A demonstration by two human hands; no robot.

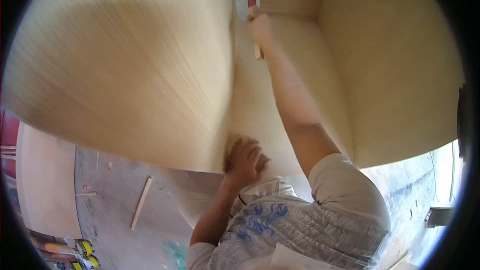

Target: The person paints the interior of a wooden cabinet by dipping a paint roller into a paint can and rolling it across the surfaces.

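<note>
Reaching far forward, my right hand [261,29] is closed around a wooden-handled tool [258,50]. Its upper part is red, and its far end lies at the top edge of the view. Wood-coloured panels surround the reaching arm: a broad left panel [135,70], a right panel [395,65] and a lower panel [305,65] between them. Close to my body, my left hand [245,160] rests at the near end of the lower panel, by the left panel's edge. Its fingers are curled over something brownish that I cannot make out.
On the grey, stained floor [112,185] lies a thin wooden strip [142,203]. A pale panel [47,180] stands at the left. Several yellow-and-black items [86,247] are at the lower left. A dark object [440,216] sits at the right edge.
</note>
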